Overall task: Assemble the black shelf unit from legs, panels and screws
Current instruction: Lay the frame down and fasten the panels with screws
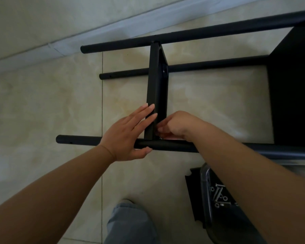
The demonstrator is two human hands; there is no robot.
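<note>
A person stands over a half-built black shelf unit lying on its side on a pale tiled floor (42, 106). Three round black legs run left to right across the frame: one at the top (183, 35), one in the middle (209, 65), and the nearest leg (165, 147) low in the centre. A narrow black panel (156, 88) stands on edge between them, its long axis running from the top leg down to the nearest leg, crossing the legs at right angles. A second, larger panel (292, 85) fills the right edge.

The left hand (128, 134) lies open, fingers straight and flat against the panel's left face, thumb under the nearest leg. The right hand (173, 125) is curled, fingertips pinched together at the corner where panel meets leg. It likely holds a screw, but what is in the grip cannot be made out.

That corner sits directly between the hands, just left of the right hand's fingertips, so the right hand seems best placed to work the joint.

At lower right, a dark tray (205, 191) holds loose silver screws (218, 194).
</note>
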